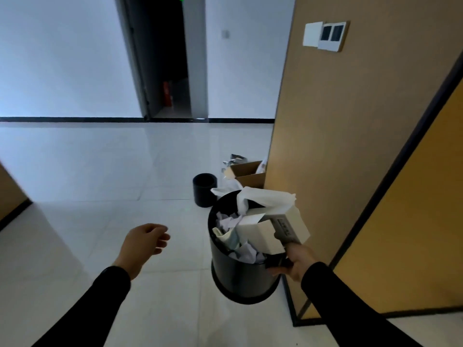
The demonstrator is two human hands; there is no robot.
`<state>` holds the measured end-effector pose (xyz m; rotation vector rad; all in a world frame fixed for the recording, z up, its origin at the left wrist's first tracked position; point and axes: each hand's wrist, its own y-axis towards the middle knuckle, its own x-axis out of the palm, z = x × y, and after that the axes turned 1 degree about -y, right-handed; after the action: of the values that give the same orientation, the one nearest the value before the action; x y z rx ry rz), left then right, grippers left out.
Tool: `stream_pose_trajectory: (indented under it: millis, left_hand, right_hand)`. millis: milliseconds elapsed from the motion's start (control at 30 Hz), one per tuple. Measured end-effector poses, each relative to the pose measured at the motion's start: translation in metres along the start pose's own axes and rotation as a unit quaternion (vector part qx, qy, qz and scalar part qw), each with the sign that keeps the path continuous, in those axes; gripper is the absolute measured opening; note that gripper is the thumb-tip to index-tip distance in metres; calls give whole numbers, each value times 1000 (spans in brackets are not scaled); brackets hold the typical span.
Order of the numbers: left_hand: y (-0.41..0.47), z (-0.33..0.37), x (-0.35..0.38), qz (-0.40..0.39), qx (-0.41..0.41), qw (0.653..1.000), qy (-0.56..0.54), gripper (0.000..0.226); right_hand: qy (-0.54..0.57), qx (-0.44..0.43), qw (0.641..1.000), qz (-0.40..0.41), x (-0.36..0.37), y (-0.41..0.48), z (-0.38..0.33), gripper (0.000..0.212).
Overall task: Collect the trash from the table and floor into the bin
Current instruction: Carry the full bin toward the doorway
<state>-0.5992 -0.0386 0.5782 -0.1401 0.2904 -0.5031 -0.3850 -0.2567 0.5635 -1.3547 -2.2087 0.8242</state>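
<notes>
Office corridor: tiled floor, wood-panel partition, wall switches.

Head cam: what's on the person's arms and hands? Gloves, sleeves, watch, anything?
Both arms wear long, plain black sleeves reaching the wrists, snug at the cuffs. The left hand and right hand are bare: no gloves. No watch, ring, logo or other marking shows on either side, though the right hand's fingers are partly hidden.
</notes>
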Motion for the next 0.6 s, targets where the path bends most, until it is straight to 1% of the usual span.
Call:
stream_pose_trajectory:
  millis: [100, 333, 433, 600]
  left_hand:
    - [54, 6, 0, -26, -12, 1000, 11, 14]
    - [149, 27, 36, -84, -7, 996, 40, 13]
    - [180, 28, 57, -91, -14, 995, 44, 13]
    - [226, 24, 107, -87, -55, 994, 47, 14]
  right_hand:
    - [23, 10, 999, 29, 19, 21, -16, 17]
    - [52, 42, 996, 60, 40, 80, -48, 10]
    - [57, 57, 994, 69, 39, 110, -61, 13]
    - [64, 92, 991, 77, 27, 176, -81, 17]
